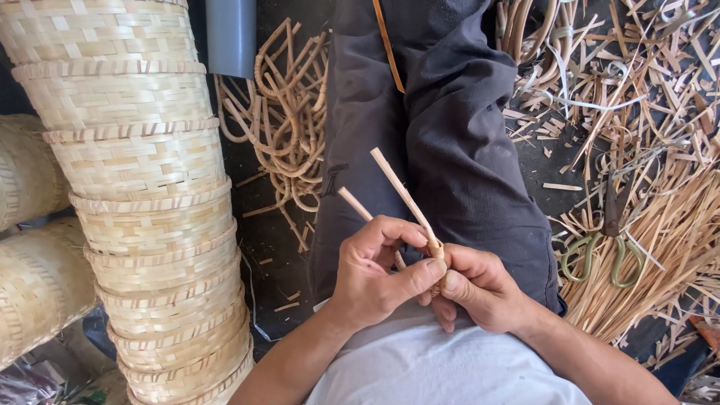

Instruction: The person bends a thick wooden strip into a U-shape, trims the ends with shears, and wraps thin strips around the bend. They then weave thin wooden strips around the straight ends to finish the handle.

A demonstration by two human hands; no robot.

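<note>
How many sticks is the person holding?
2. A longer stick slants up from between both hands, pinched at the right hand; a shorter stick pokes out above the left hand.

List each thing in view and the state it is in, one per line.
Left hand: fingers closed on the cane sticks.
Right hand: fingers closed on the same sticks.
Cane sticks: two, held tilted, joined at a wrapped knot.
Woven baskets: nested in a leaning stack.
Shears: lying on the splints, unheld.
Curved cane pieces: piled loose.
</note>
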